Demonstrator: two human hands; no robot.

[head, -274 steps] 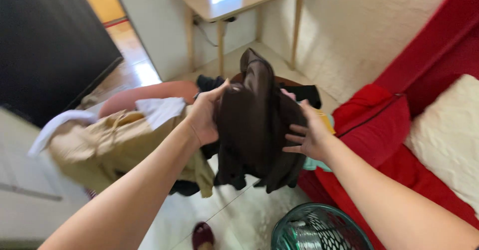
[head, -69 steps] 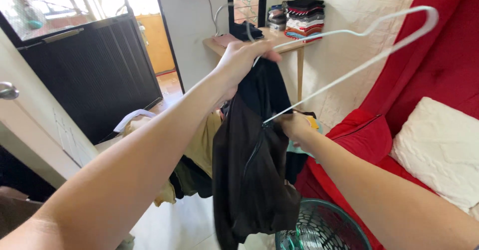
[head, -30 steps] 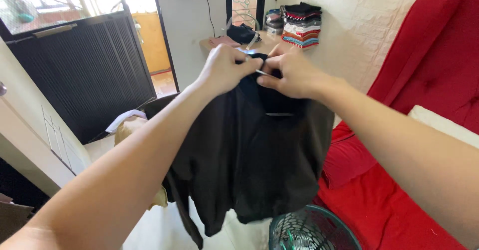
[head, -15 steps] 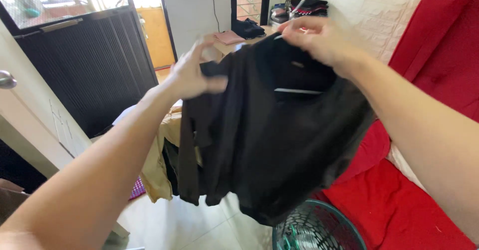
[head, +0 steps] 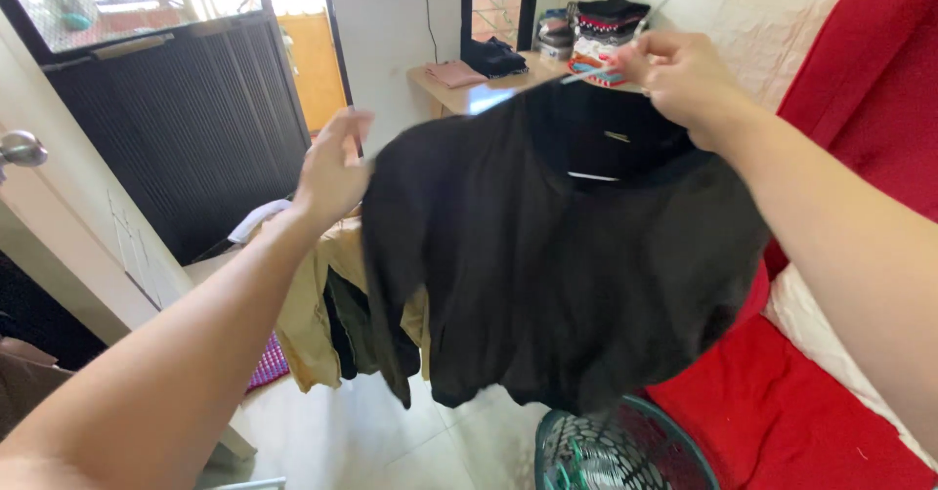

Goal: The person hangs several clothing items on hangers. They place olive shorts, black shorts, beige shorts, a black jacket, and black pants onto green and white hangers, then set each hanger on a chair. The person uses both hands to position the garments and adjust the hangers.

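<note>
A black shirt (head: 547, 265) hangs spread out on a white wire hanger (head: 591, 75), of which only the top and a short bar inside the collar show. My right hand (head: 679, 75) pinches the top of the hanger and holds the shirt up in front of me. My left hand (head: 330, 172) is at the shirt's left shoulder with its fingers apart, touching or just off the cloth.
A green mesh basket (head: 611, 451) stands on the floor below the shirt. A red sofa (head: 840, 392) with a white cushion is on the right. Tan and dark clothes (head: 318, 324) hang behind the shirt. A wooden table (head: 474, 94) with folded clothes (head: 606, 21) stands by the wall.
The shirt went from bunched in both hands onto the hanger. In the last second my right hand lifted the hanger to the right and my left hand slid out to the shoulder and opened.
</note>
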